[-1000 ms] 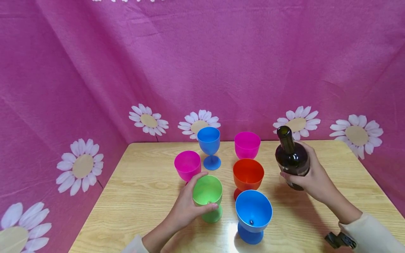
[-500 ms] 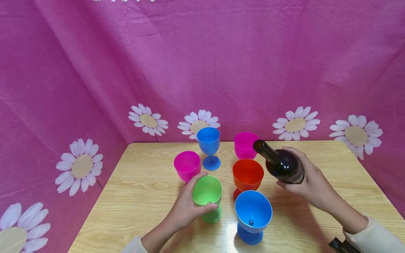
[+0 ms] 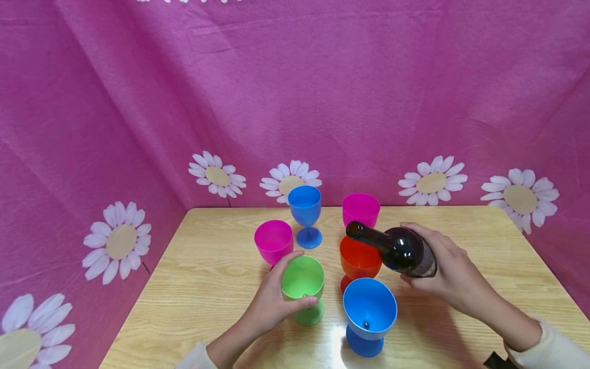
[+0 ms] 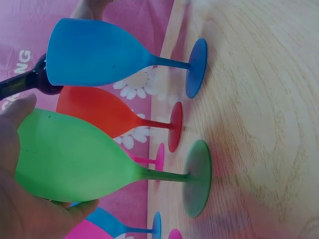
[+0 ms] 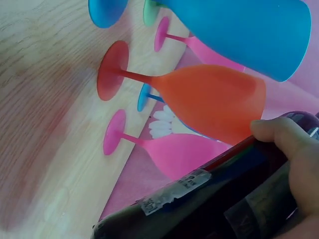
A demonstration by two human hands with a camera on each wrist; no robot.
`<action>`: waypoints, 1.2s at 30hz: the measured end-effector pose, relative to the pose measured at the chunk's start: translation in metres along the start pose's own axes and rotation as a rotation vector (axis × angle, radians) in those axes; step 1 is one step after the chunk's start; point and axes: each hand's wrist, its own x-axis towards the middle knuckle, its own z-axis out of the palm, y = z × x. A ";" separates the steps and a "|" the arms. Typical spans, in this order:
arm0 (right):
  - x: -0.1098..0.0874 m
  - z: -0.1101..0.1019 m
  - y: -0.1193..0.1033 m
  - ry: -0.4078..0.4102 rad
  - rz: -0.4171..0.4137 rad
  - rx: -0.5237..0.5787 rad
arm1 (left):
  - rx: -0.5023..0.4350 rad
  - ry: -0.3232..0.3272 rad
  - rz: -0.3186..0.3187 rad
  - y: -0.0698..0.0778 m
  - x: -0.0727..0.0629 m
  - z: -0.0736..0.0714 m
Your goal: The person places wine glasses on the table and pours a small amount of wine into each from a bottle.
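Note:
My left hand [image 3: 274, 302] curls around the bowl of a green goblet [image 3: 302, 277], which stands upright on the table; the left wrist view shows its foot flat on the wood. In my right hand [image 3: 456, 277] is a dark wine bottle [image 3: 405, 249], gripped round its body and held up off the table. The bottle tilts leftward, its neck above the red goblet [image 3: 361, 264] and its mouth left of that goblet's middle. A nearer blue goblet [image 3: 369, 310] stands between the hands, a small dark spot inside it. The bottle partly hides the red goblet's rim.
Behind the green goblet stand a pink goblet [image 3: 273, 241] and a farther blue goblet [image 3: 304, 205]. Another pink goblet [image 3: 361, 207] is behind the red one. A pink cloth [image 3: 295, 92] with daisies hangs along the back and left of the wooden table [image 3: 198, 287].
The bottle has moved left and tipped from nearly upright to a strong leftward tilt, its mouth passing over the red goblet. My left hand and the goblets have stayed put.

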 end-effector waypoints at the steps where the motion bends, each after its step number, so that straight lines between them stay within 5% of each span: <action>1: 0.000 0.000 -0.001 0.002 -0.008 -0.011 | 0.003 0.000 -0.004 0.000 0.000 0.000; 18: 0.002 0.006 -0.023 -0.051 0.002 -0.129 | 0.045 0.053 -0.045 -0.001 -0.012 -0.004; 36: -0.001 -0.018 -0.035 -0.158 0.073 -0.263 | 0.049 0.016 -0.027 0.007 -0.003 0.003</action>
